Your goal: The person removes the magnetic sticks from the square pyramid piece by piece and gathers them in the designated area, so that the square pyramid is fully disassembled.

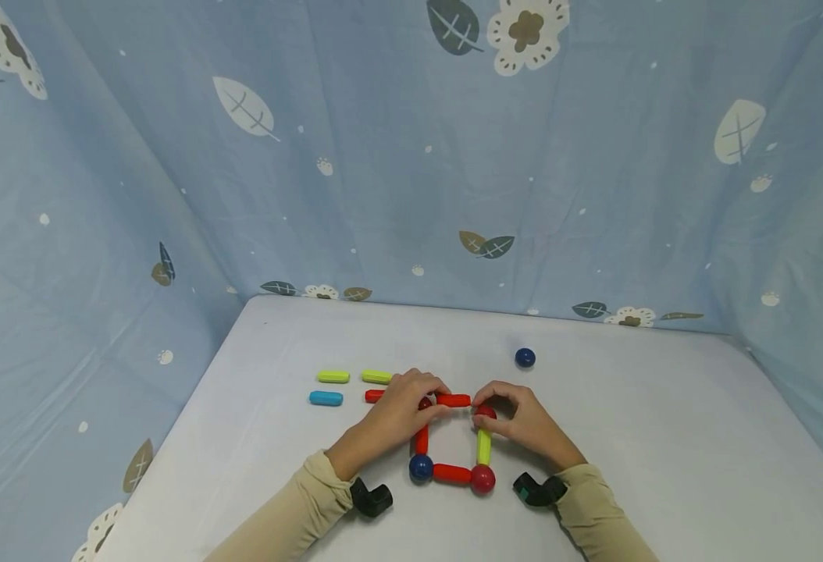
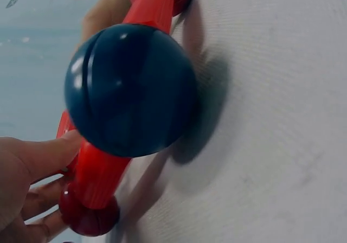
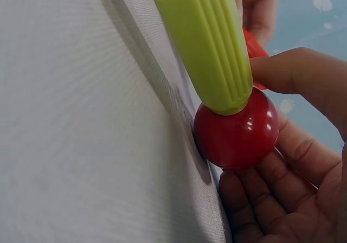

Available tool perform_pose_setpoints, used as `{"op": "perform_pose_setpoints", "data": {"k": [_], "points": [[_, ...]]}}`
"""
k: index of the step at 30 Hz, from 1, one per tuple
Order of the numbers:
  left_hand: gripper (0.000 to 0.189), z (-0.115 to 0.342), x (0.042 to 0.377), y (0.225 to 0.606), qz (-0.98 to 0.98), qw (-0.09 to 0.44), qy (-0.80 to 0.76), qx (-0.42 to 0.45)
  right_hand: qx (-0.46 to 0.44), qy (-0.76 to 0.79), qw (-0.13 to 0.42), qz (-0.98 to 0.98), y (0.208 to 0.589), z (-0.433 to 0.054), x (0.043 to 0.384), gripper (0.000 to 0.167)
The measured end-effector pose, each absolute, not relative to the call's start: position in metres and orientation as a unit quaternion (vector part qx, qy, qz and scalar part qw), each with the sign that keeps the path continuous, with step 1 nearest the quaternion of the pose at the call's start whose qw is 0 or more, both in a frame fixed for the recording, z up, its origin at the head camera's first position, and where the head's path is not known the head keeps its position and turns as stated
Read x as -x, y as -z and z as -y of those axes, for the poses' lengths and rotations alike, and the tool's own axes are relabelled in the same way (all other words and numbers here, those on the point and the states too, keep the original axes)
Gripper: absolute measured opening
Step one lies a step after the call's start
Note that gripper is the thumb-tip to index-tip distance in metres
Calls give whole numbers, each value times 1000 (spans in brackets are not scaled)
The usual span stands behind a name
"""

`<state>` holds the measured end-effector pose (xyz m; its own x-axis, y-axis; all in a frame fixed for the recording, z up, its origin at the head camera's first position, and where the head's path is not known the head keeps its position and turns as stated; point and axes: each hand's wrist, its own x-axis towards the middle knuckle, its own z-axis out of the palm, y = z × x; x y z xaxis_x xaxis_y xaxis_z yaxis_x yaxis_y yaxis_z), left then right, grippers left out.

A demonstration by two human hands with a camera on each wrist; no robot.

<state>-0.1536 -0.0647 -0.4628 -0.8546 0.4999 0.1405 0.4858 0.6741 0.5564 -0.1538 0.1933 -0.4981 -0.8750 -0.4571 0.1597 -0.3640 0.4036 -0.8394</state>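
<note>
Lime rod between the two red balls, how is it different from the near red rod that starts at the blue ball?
The lime rod is yellow-green; the near red rod is bright red. The lime rod runs away from the person, while the near red rod lies crosswise. The lime rod links to the far red ball, the near red rod to the blue ball. Both meet at the near red ball.

Red balls (image 1: 482,479), three; blue balls (image 1: 421,467), two — five balls in all. Red rods (image 1: 451,474), four, one of them partly hidden; yellow-green rods (image 1: 333,376), three; blue rod (image 1: 325,398), one — eight rods in all. Left hand (image 1: 404,406), one; right hand (image 1: 522,421), one. Black wrist devices (image 1: 372,499), two, one at each wrist; beige sleeves (image 1: 285,515), two; white tabletop (image 1: 664,421), one.
</note>
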Motion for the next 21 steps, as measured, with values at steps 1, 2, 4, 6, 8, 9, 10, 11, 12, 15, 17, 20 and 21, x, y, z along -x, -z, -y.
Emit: {"op": "perform_pose_setpoints", "data": {"k": [1,2,4,6,8,9,10,11,12,15,17,20,21], "points": [[21,66,154,463,-915,6,-302,-269,246,489,48,-836,498,-193,154,18],[21,67,154,462,-914,1,-303,-269,247,489,48,-835,498,-193,154,18],[21,71,155,460,-914,-8,-305,-266,248,490,49,-835,498,-192,153,17],[21,76,156,459,-915,-15,-308,-259,246,491,54,-834,498,-191,153,17],[21,82,156,457,-914,-20,-318,-252,243,490,57,-835,499,-190,153,16],[21,86,156,456,-914,-23,-322,-246,242,490,59,-835,499,-190,153,16],[21,90,156,456,-914,-26,-325,-242,242,489,59,-836,498,-190,153,16],[21,94,155,455,-914,-29,-328,-237,240,488,60,-837,498,-190,153,16],[22,98,155,455,-914,-34,-330,-233,240,487,60,-838,498,-190,153,16],[25,111,152,454,-916,-46,-335,-215,241,487,56,-838,498,-190,153,16],[26,121,150,454,-917,-53,-338,-206,243,488,53,-836,498,-191,153,17],[26,136,146,453,-918,-52,-347,-185,245,488,49,-836,498,-192,152,17],[26,142,144,452,-919,-51,-347,-180,245,488,48,-836,498,-192,152,17]]}}
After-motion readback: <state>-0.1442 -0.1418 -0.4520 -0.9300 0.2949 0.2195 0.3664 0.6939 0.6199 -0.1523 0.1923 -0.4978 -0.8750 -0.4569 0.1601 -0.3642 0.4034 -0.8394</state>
